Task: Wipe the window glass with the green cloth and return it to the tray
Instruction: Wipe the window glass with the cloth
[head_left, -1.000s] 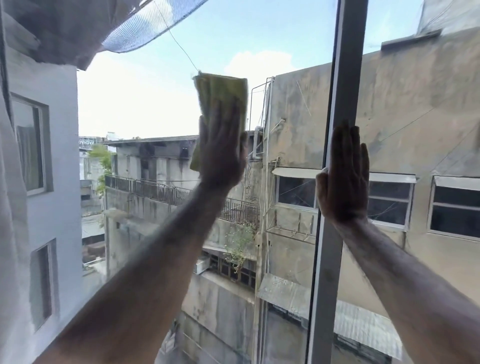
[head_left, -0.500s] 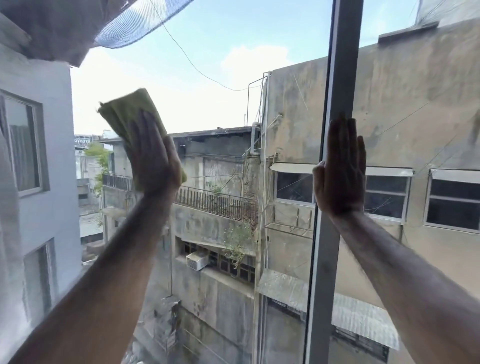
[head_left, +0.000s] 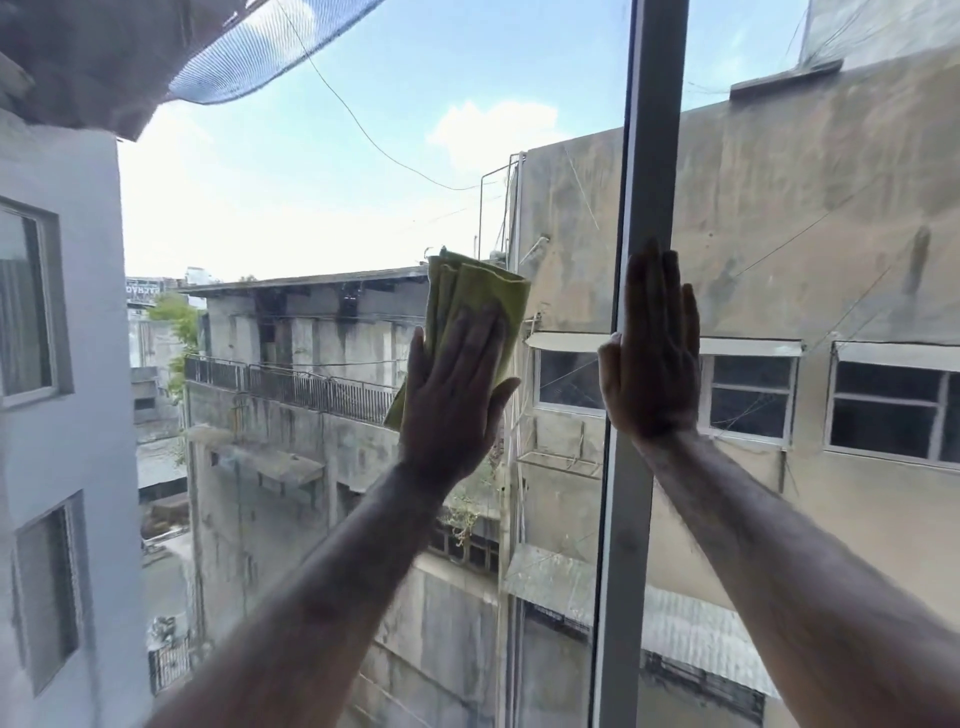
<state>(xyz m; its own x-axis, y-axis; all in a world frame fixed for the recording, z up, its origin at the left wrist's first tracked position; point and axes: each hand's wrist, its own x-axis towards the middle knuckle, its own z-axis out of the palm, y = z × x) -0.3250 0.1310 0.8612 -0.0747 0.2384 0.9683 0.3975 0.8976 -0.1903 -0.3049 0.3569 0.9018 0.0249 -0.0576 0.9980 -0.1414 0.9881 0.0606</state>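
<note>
The folded green cloth is pressed flat against the window glass under my left hand, palm on it and fingers stretched upward. The cloth's top sticks out above my fingertips and a corner shows below my wrist on the left. My right hand lies flat with fingers together on the grey vertical window frame, holding nothing. No tray is in view.
Through the glass I see concrete buildings, a balcony railing and sky. A pale curtain edge hangs at the far left. A second glass pane lies right of the frame.
My left hand has swept the cloth from the left part of the pane back to the right and lower, near the frame. My right hand stays on the frame.
</note>
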